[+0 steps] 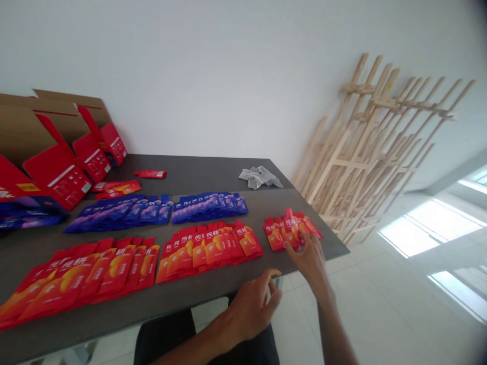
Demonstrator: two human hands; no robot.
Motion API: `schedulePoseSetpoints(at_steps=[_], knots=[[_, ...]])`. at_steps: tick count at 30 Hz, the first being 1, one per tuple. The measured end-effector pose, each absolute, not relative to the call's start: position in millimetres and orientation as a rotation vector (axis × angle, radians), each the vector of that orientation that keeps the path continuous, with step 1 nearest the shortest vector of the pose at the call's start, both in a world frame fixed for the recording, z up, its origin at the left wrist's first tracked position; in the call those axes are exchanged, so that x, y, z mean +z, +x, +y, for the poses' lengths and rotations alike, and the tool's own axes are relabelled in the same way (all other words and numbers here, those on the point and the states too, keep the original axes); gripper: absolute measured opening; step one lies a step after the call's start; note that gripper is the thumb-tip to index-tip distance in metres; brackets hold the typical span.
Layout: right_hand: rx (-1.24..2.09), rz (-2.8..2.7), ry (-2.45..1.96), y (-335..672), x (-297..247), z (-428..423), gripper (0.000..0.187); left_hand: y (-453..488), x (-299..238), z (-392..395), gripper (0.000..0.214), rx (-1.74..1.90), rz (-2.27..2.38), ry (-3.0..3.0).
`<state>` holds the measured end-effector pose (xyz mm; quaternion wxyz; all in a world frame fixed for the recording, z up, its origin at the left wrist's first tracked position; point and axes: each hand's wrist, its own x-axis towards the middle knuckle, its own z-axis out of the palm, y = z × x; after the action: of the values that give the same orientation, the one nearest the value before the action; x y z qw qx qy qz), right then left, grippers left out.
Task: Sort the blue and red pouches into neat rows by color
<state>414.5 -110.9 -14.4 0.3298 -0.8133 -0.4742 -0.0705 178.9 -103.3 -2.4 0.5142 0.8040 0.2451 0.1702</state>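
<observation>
Red sachet rows (114, 268) lie along the table's (205, 175) near edge, with blue rows (160, 209) behind them. Left hand (249, 306) hovers just off that edge, fingers loosely curled and empty. Right hand (310, 258), at the near right corner, appears to pinch one red sachet (292, 228) atop a small fan (274, 234) of the same; blur obscures the grip.

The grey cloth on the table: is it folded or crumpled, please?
Crumpled: the grey cloth lies in a loose, wrinkled heap on the table, with no neat edges.
</observation>
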Motion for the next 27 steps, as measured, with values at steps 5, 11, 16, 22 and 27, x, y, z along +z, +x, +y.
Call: schedulePoseSetpoints(at_steps=[5, 11, 16, 22, 27], knots=[[-0.016, -1.309, -2.587, 409, -9, -72, 0.069, 148, -3, -106, 0.046, 0.357, 0.564, 1.983], [0.052, -1.346, -2.815, 402, 3, -61, 0.063, 119, 13, -107, 0.039, 0.348, 0.501, 1.963], [0.024, -1.391, -2.843, 403, 1, -63, 0.061, 97, 28, -112, 0.033, 0.280, 0.477, 2.045], [-0.053, -1.376, -2.700, 408, -11, -68, 0.072, 39, 23, -100, 0.030, 0.385, 0.555, 2.025], [-0.295, -1.234, -2.268, 402, -35, -75, 0.082, -52, 15, -75, 0.038, 0.926, 0.865, 1.794]])
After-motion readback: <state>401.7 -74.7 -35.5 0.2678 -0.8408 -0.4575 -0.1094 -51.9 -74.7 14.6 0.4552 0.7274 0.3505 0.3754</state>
